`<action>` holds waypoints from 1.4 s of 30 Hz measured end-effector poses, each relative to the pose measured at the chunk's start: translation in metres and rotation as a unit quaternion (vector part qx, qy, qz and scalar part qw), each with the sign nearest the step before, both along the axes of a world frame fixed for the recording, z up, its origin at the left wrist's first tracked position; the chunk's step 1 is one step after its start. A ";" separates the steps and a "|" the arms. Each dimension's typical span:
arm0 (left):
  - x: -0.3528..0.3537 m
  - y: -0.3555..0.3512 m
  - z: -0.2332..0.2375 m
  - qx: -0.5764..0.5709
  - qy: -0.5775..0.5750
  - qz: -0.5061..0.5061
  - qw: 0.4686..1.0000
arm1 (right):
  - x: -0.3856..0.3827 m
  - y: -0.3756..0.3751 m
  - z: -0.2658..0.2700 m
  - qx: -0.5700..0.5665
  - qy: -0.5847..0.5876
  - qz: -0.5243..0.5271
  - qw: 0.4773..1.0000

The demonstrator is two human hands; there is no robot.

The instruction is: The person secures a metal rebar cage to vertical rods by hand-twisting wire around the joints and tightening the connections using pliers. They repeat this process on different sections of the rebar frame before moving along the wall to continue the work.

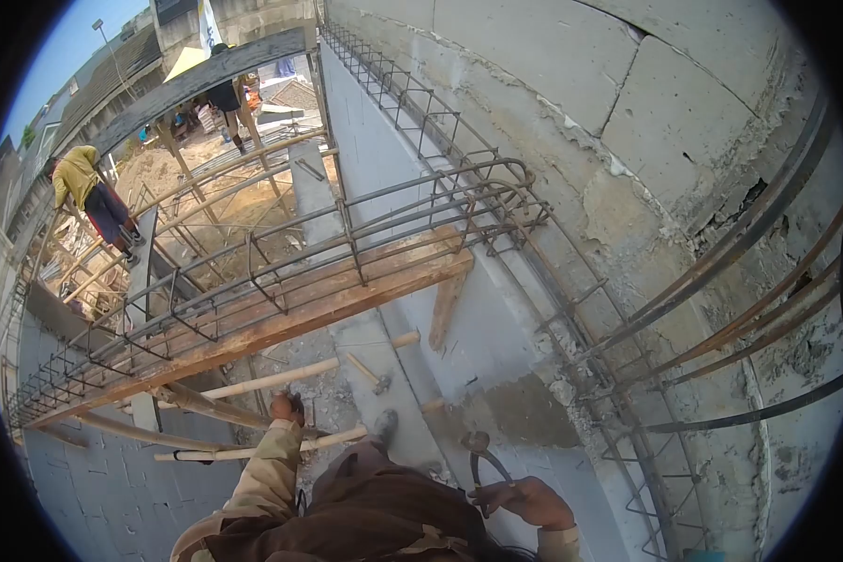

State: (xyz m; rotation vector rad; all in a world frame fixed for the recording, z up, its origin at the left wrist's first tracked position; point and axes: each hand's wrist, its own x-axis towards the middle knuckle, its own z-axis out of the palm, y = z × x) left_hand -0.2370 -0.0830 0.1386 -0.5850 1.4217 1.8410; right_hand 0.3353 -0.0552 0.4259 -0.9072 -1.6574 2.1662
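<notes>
The fingers of the right hand (532, 503) are closed around the handles of the pincers (480, 452), and the 2 handles stand apart. The pincers are in front of the smooth grey wall (473, 361), with their round head up and away from the hand. The left hand (287, 406) is out at the other side, by the bamboo poles (361, 349), with its fingers bent; I cannot tell if they hold a thing. Between the 2 hands, 1 boot (384, 426) is on the grey plank (347, 330). Past the boot, a hammer (368, 373) lies on that plank, with the end of its handle near the left edge. Farther out, a long wooden beam (347, 292) goes across, and its right end is by the grey wall. A cage of metal bars (350, 229) runs along the top of the beam. On the right, more metal bars (777, 234) bend out in front of the rough wall (679, 122). Far off on the left, a person in a yellow top (77, 176) stands on a narrow board (141, 267). Another person in dark clothes (224, 96) is farther back, near the long dark board (197, 91).
</notes>
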 end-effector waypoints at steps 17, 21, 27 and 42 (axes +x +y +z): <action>0.257 0.197 0.238 0.317 -0.258 -0.579 0.705 | -0.127 0.073 0.350 0.169 -0.345 -0.171 0.907; 0.260 0.208 0.240 0.313 -0.287 -0.601 0.678 | -0.202 0.144 0.419 0.213 -0.587 -0.093 0.775; 0.259 0.215 0.208 0.315 -0.331 -0.618 0.640 | -0.248 0.272 0.421 0.265 -0.786 0.052 0.556; 0.200 0.225 0.193 0.303 -0.360 -0.576 0.668 | -0.313 0.346 0.377 0.220 -0.864 0.289 0.348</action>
